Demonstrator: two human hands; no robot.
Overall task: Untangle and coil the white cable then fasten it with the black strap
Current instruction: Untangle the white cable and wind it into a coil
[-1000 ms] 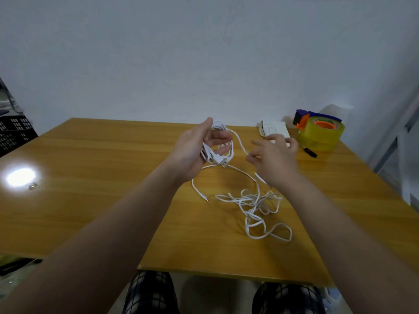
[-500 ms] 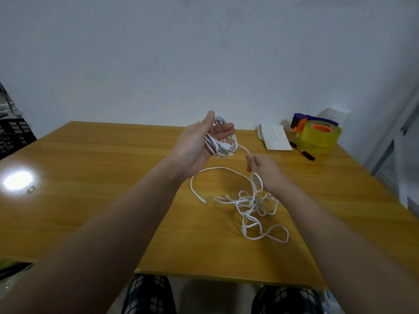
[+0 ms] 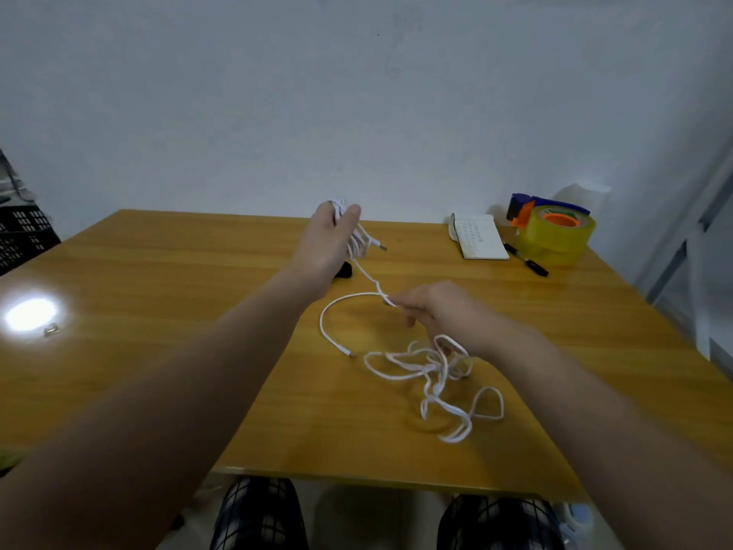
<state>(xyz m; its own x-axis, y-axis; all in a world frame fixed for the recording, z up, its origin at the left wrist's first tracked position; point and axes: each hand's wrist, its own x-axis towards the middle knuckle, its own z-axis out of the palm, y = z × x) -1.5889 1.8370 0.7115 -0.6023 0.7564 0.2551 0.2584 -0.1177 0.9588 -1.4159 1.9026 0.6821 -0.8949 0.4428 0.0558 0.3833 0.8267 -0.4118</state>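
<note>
The white cable (image 3: 432,363) lies partly tangled on the wooden table (image 3: 158,295), with loose loops at the front right. My left hand (image 3: 329,242) is raised above the table's far middle and grips several coiled turns of the cable, a plug end sticking out to the right. A strand runs down from it to my right hand (image 3: 432,311), which pinches the cable at its fingertips. A small black thing, probably the black strap (image 3: 344,270), peeks out on the table just beside my left wrist, mostly hidden.
At the back right stand a yellow tape roll in a blue and orange dispenser (image 3: 553,232), a white notepad (image 3: 478,236) and a black marker (image 3: 527,264). A bright light glare (image 3: 29,314) and a small metal bit lie far left. A black crate (image 3: 23,236) sits beyond the left edge.
My left hand has lifted and moved away with the coil, turning its back to me. My right hand has slid along the strand, which is now drawn taut between the hands.
</note>
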